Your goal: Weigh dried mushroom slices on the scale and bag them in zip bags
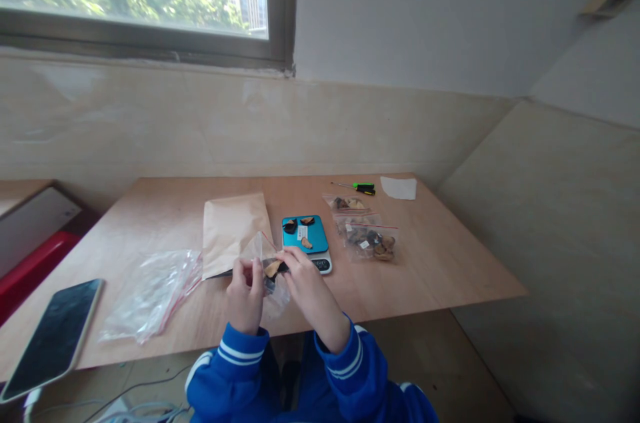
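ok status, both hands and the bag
Left hand holding clear bag; right hand at dark-and-tan piece. Blue scale beyond, three pieces on it.

I have the left hand upright, thumb and fingers pinched; right hand angled inward, fingertips near it.

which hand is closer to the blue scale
Right. The right hand is just in front of the blue scale, overlapping its near edge in view; the left hand is farther off to the left, pinching the clear bag.
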`<state>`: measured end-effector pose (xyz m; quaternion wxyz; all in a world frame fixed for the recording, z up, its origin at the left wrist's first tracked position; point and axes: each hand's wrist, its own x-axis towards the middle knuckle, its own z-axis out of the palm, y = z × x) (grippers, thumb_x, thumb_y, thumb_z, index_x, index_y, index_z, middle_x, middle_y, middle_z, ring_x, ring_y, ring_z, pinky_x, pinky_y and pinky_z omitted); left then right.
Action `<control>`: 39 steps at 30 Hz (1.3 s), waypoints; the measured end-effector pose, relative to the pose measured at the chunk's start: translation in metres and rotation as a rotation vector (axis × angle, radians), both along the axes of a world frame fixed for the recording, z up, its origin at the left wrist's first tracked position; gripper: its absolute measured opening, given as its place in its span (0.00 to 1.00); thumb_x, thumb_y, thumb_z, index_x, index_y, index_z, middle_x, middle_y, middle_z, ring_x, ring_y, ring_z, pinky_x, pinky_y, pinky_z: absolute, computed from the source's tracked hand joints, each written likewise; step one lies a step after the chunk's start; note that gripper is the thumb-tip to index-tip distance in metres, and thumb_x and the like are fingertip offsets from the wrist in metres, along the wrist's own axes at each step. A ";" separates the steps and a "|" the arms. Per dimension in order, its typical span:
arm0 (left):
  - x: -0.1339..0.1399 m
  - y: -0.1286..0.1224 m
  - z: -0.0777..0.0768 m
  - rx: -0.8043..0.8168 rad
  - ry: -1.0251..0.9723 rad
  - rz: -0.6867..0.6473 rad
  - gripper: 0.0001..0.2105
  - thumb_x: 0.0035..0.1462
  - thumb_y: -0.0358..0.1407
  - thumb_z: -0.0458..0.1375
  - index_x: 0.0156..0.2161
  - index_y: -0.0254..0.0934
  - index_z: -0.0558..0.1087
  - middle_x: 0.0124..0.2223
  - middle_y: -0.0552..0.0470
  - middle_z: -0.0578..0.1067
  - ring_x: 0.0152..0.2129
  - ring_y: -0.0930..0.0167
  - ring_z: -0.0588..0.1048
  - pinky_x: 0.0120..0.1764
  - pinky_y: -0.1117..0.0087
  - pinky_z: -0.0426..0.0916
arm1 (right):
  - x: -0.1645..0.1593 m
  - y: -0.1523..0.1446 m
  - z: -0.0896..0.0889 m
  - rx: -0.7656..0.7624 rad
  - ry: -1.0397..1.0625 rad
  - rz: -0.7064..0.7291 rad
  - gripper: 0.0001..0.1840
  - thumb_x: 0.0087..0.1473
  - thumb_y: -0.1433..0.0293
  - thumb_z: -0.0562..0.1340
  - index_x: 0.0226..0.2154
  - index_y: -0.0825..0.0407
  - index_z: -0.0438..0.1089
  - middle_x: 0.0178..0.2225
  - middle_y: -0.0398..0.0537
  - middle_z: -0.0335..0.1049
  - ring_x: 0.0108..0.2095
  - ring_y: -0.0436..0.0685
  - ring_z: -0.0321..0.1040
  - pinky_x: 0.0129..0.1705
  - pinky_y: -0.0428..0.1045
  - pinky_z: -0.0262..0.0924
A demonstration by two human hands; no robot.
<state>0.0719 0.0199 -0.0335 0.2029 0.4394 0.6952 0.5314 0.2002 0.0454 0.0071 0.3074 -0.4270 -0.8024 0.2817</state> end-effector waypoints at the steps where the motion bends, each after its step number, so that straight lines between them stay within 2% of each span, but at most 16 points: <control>1: -0.001 0.000 0.000 0.009 0.021 0.007 0.15 0.57 0.49 0.50 0.28 0.41 0.62 0.18 0.58 0.67 0.15 0.71 0.69 0.24 0.70 0.63 | 0.001 0.000 0.001 0.012 -0.011 0.072 0.24 0.53 0.85 0.52 0.49 0.53 0.69 0.52 0.54 0.66 0.55 0.58 0.63 0.59 0.56 0.59; 4: -0.004 0.001 0.000 0.046 0.041 0.012 0.14 0.58 0.48 0.51 0.28 0.40 0.63 0.20 0.56 0.68 0.18 0.71 0.70 0.25 0.70 0.63 | 0.006 0.002 0.004 -0.009 0.045 0.317 0.27 0.53 0.86 0.52 0.51 0.51 0.69 0.55 0.51 0.67 0.58 0.56 0.61 0.62 0.55 0.55; 6: -0.005 0.001 -0.001 0.063 -0.016 -0.010 0.15 0.58 0.48 0.51 0.28 0.40 0.63 0.20 0.58 0.67 0.16 0.72 0.68 0.23 0.71 0.63 | 0.011 0.006 0.007 -0.057 0.142 0.372 0.27 0.52 0.85 0.54 0.53 0.51 0.67 0.55 0.51 0.67 0.59 0.55 0.60 0.63 0.54 0.54; 8: -0.005 0.001 -0.002 0.070 -0.112 -0.038 0.15 0.58 0.49 0.51 0.29 0.40 0.63 0.18 0.59 0.65 0.14 0.73 0.66 0.21 0.72 0.62 | 0.015 0.011 0.007 -0.087 0.255 0.365 0.26 0.53 0.81 0.58 0.53 0.50 0.67 0.56 0.50 0.66 0.59 0.55 0.61 0.62 0.53 0.55; 10: -0.003 0.001 -0.003 0.073 -0.211 -0.054 0.16 0.58 0.51 0.52 0.30 0.39 0.63 0.18 0.60 0.64 0.13 0.74 0.65 0.18 0.73 0.61 | 0.019 0.019 0.002 -0.083 0.368 0.297 0.21 0.56 0.76 0.59 0.52 0.48 0.67 0.55 0.49 0.67 0.57 0.54 0.62 0.60 0.52 0.58; 12: -0.001 0.001 -0.004 0.073 -0.284 -0.052 0.17 0.57 0.52 0.53 0.30 0.39 0.63 0.19 0.60 0.64 0.13 0.75 0.64 0.16 0.73 0.61 | 0.022 0.032 -0.012 -0.041 0.400 0.137 0.15 0.59 0.72 0.57 0.49 0.49 0.69 0.52 0.49 0.69 0.55 0.54 0.64 0.57 0.52 0.60; 14: 0.001 0.002 -0.003 0.077 -0.331 -0.041 0.18 0.55 0.53 0.54 0.31 0.38 0.63 0.20 0.60 0.65 0.12 0.76 0.64 0.15 0.74 0.60 | 0.024 0.046 -0.032 0.023 0.275 -0.091 0.13 0.59 0.73 0.55 0.45 0.51 0.70 0.47 0.51 0.71 0.51 0.55 0.66 0.54 0.52 0.61; 16: 0.001 0.002 -0.002 0.088 -0.360 -0.036 0.18 0.55 0.53 0.54 0.31 0.38 0.63 0.21 0.60 0.66 0.12 0.76 0.63 0.14 0.75 0.60 | 0.026 0.060 -0.054 0.060 0.046 -0.277 0.13 0.58 0.76 0.55 0.43 0.53 0.71 0.44 0.53 0.71 0.48 0.57 0.66 0.53 0.54 0.61; 19: 0.002 0.002 -0.001 0.094 -0.373 -0.055 0.18 0.55 0.53 0.54 0.31 0.38 0.62 0.20 0.61 0.65 0.12 0.77 0.63 0.14 0.75 0.60 | 0.028 0.072 -0.080 0.065 -0.076 -0.363 0.12 0.57 0.77 0.55 0.41 0.54 0.72 0.42 0.56 0.71 0.45 0.61 0.65 0.51 0.57 0.59; 22: 0.002 0.002 -0.001 0.087 -0.369 -0.070 0.18 0.55 0.53 0.54 0.31 0.38 0.62 0.19 0.61 0.65 0.12 0.77 0.63 0.13 0.75 0.60 | 0.029 0.075 -0.090 0.076 -0.109 -0.381 0.12 0.57 0.76 0.56 0.40 0.52 0.73 0.41 0.54 0.72 0.45 0.62 0.62 0.50 0.59 0.55; 25: 0.002 0.001 -0.001 0.086 -0.374 -0.073 0.18 0.55 0.53 0.54 0.31 0.38 0.62 0.20 0.61 0.65 0.11 0.77 0.63 0.13 0.75 0.60 | 0.028 0.073 -0.084 0.087 -0.126 -0.394 0.11 0.57 0.75 0.57 0.40 0.51 0.73 0.42 0.53 0.73 0.45 0.62 0.62 0.51 0.59 0.52; 28: 0.002 0.001 -0.001 0.078 -0.373 -0.074 0.18 0.55 0.52 0.54 0.32 0.39 0.62 0.20 0.61 0.65 0.12 0.77 0.63 0.13 0.75 0.60 | 0.025 0.067 -0.061 0.111 -0.032 -0.384 0.10 0.58 0.72 0.58 0.42 0.50 0.72 0.42 0.51 0.74 0.45 0.60 0.64 0.50 0.56 0.55; 31: 0.003 0.001 -0.001 0.063 -0.361 -0.074 0.17 0.55 0.52 0.54 0.32 0.38 0.63 0.21 0.60 0.66 0.12 0.77 0.63 0.13 0.75 0.60 | 0.021 0.055 -0.027 0.150 0.214 -0.240 0.10 0.58 0.70 0.59 0.42 0.50 0.72 0.42 0.49 0.74 0.45 0.56 0.66 0.49 0.52 0.59; 34: 0.004 0.002 -0.001 0.052 -0.350 -0.073 0.18 0.55 0.53 0.54 0.32 0.38 0.63 0.21 0.60 0.66 0.12 0.76 0.64 0.13 0.75 0.61 | 0.019 0.046 -0.003 0.157 0.297 -0.020 0.13 0.57 0.68 0.62 0.45 0.49 0.71 0.45 0.48 0.73 0.49 0.55 0.66 0.54 0.52 0.58; 36: 0.004 0.001 -0.002 0.056 -0.353 -0.075 0.18 0.55 0.53 0.54 0.32 0.38 0.63 0.21 0.60 0.66 0.12 0.76 0.64 0.13 0.74 0.61 | 0.019 0.049 -0.003 0.145 0.286 0.039 0.14 0.59 0.66 0.61 0.48 0.48 0.70 0.49 0.48 0.71 0.53 0.55 0.64 0.57 0.52 0.55; 39: 0.004 0.000 -0.002 0.062 -0.358 -0.081 0.18 0.55 0.53 0.54 0.32 0.39 0.63 0.20 0.61 0.65 0.12 0.76 0.63 0.13 0.75 0.60 | 0.021 0.070 -0.025 0.115 0.169 -0.098 0.16 0.61 0.67 0.57 0.50 0.50 0.69 0.55 0.54 0.65 0.58 0.57 0.59 0.60 0.55 0.52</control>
